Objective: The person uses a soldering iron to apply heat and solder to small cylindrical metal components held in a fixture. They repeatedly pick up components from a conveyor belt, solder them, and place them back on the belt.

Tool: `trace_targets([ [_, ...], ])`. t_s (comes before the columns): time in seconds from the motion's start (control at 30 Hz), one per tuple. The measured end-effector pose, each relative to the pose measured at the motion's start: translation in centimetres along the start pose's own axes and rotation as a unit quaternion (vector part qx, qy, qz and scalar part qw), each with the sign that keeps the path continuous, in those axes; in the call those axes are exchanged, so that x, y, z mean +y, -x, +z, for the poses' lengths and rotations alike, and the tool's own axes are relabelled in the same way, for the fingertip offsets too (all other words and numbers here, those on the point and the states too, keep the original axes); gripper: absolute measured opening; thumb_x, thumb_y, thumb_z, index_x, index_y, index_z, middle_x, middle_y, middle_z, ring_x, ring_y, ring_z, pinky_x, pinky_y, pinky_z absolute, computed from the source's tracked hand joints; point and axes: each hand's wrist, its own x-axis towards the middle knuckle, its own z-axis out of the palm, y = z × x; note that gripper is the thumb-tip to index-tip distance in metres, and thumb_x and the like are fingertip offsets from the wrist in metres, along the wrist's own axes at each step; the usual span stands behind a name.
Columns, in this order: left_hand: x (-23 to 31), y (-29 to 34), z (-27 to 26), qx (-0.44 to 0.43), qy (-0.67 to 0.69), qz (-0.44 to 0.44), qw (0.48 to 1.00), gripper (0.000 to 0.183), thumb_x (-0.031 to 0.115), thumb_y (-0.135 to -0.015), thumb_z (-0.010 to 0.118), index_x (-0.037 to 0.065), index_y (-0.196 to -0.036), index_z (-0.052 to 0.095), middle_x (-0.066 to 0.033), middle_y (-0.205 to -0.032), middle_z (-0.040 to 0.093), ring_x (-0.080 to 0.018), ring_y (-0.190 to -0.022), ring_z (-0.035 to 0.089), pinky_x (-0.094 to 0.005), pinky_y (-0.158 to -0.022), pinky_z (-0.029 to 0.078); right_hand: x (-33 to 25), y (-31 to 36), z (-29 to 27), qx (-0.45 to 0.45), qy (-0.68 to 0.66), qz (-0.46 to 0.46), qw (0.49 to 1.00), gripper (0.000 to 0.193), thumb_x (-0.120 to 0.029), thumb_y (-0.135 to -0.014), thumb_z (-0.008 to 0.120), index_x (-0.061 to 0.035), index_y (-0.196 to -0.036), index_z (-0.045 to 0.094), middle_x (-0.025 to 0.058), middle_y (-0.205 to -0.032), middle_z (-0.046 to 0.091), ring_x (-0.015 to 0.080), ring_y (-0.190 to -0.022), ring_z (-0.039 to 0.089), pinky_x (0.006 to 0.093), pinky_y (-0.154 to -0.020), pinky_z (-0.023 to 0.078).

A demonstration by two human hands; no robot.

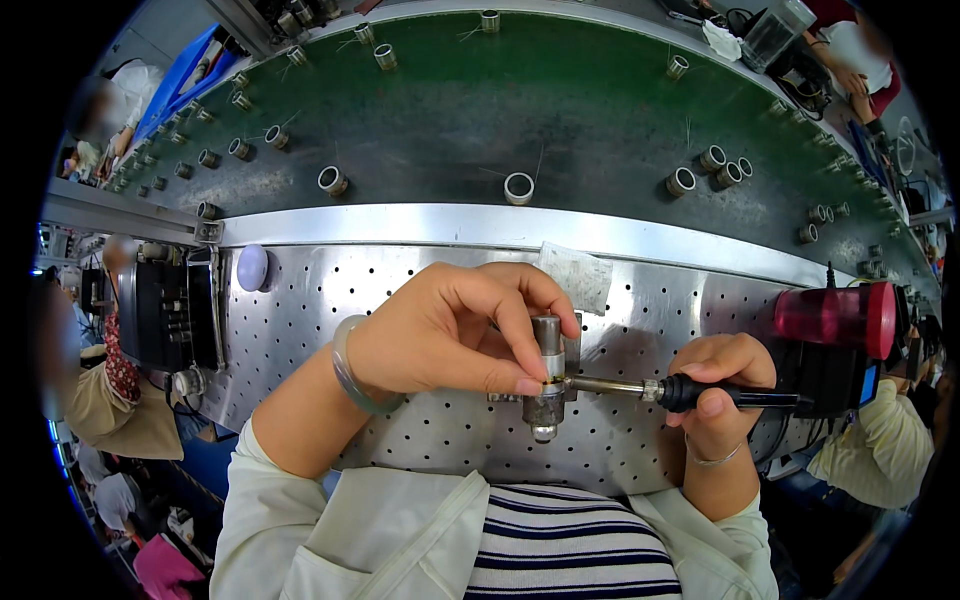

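Observation:
My right hand (725, 385) grips the black handle of a soldering iron (610, 385). The iron's metal shaft points left, and its tip meets the side of a small metal cylinder (547, 340). That cylinder stands upright in a metal fixture (544, 405) with a rounded shiny lower end. From the left, my left hand (465, 330) reaches in with thumb and index finger pinched together against the cylinder's lower part. Whatever lies between those fingertips is too small to make out. Another finger curls behind the cylinder's top.
The perforated metal worktop (300, 320) borders a green conveyor belt (430, 130) carrying several metal cylinders with thin wires. A paper slip (577, 275) lies behind my hands. Around are a pale purple oval object (252, 267), a red translucent canister (835, 317) and a black device (158, 310). Other people sit at both sides.

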Motion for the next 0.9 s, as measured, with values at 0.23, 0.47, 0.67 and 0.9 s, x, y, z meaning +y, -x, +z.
trace_targets([
  [0.23,-0.2,-0.07,-0.11,-0.006,-0.009,0.011,1.0,0.018,-0.007,-0.062,0.075,0.004,-0.074,0.068,-0.0186,-0.104,0.057,-0.0247,-0.099,0.056,-0.0342,-0.092,0.041,0.04,0.0,0.01,0.0,0.0,0.007,1.0,0.023,-0.008,-0.073,0.073,0.0046,-0.082,0.056,0.0118,-0.066,0.059,0.0155,-0.048,0.057,0.0227,-0.046,0.046],
  [0.47,-0.19,-0.1,-0.09,-0.007,-0.009,0.004,1.0,0.018,-0.007,-0.062,0.075,0.004,-0.074,0.068,-0.0186,-0.104,0.057,-0.0251,-0.1,0.056,-0.0348,-0.093,0.04,0.12,-0.02,-0.12,-0.008,0.005,-0.004,1.0,0.021,-0.007,-0.073,0.072,0.0047,-0.082,0.057,0.0119,-0.065,0.059,0.0155,-0.048,0.058,0.0226,-0.045,0.045],
  [0.67,0.47,-0.17,-0.2,-0.007,0.021,-0.034,0.999,0.025,-0.009,-0.066,0.07,0.0,-0.09,0.068,-0.0192,-0.104,0.058,-0.0213,-0.095,0.057,-0.0278,-0.082,0.046,0.21,-0.29,0.01,-0.025,0.017,-0.032,0.999,0.019,-0.005,-0.073,0.071,0.0052,-0.082,0.056,0.0126,-0.062,0.059,0.0163,-0.047,0.058,0.0233,-0.045,0.045],
  [0.9,0.4,-0.5,0.35,0.0,0.056,-0.073,0.996,0.055,-0.005,-0.073,0.066,-0.006,-0.125,0.047,-0.0177,-0.099,0.062,-0.0154,-0.088,0.06,-0.0206,-0.071,0.049,0.23,-0.48,-0.16,-0.045,0.018,-0.052,0.997,0.018,-0.002,-0.073,0.07,0.0059,-0.082,0.057,0.0129,-0.061,0.059,0.0173,-0.046,0.058,0.0248,-0.045,0.046],
])
